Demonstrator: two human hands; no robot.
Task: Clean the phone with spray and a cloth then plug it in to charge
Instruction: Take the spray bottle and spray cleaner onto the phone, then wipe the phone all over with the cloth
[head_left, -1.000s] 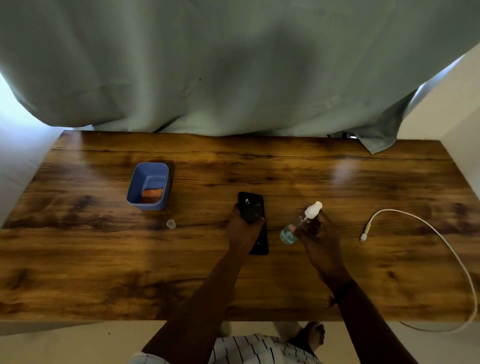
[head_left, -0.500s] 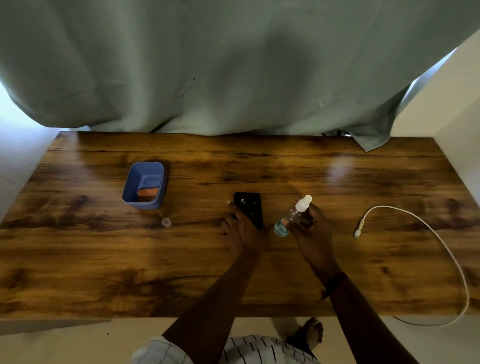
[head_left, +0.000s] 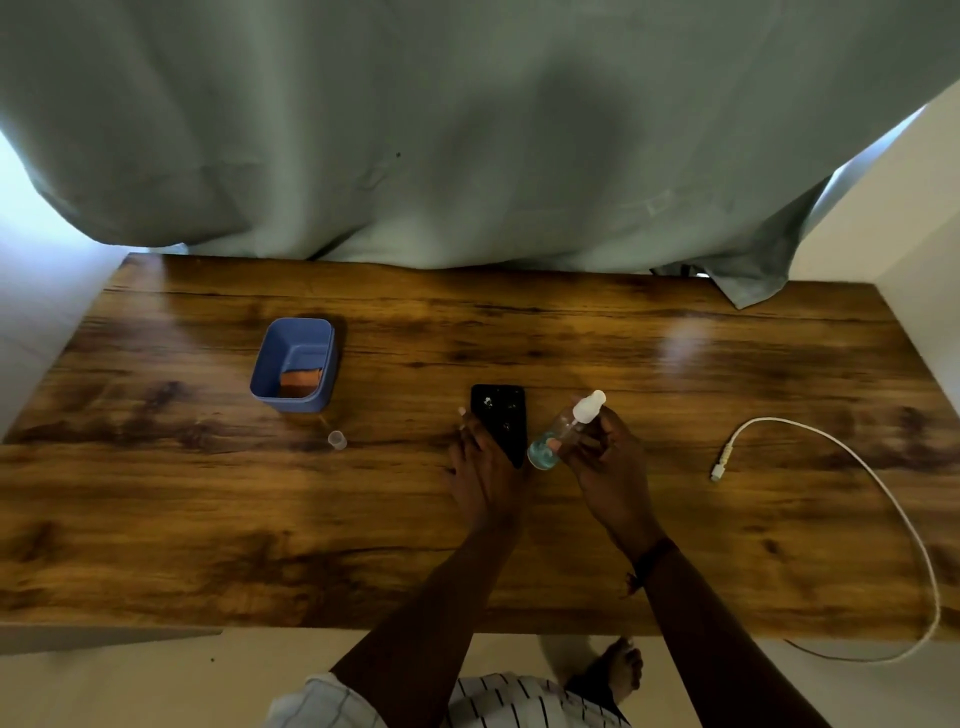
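- From the head view we see a wooden bench (head_left: 208, 519) with a grey-green curtain (head_left: 467, 130) hanging over its far edge.
- The phone (head_left: 501, 415), black and flat, lies on the bench near the middle, long side running away from us; small bright specks show on its dark face.
- The left hand (head_left: 480, 467) rests on the phone's near left part. Its fingers (head_left: 470, 431) lie fairly straight along the phone, and one fingertip reaches past the left edge. We cannot see the thumb.
- The right hand (head_left: 605, 457) holds the spray bottle (head_left: 563, 431) just to the right of the phone, the fingers (head_left: 587, 447) curled round its clear body.
- The bottle is tilted: its white nozzle points up and away, while its base, holding bluish liquid, sits low beside the phone's near right corner.
- A small clear cap (head_left: 337, 439) stands on the bench to the left of the phone, well apart from it.
- Beyond the cap sits a blue tub (head_left: 265, 364), open at the top, with the orange cloth (head_left: 300, 382) folded inside.
- On the right, the white charging cable (head_left: 883, 499) curves across the bench and drops off the near edge; its plug (head_left: 723, 461) lies free on the wood, well apart from the phone.
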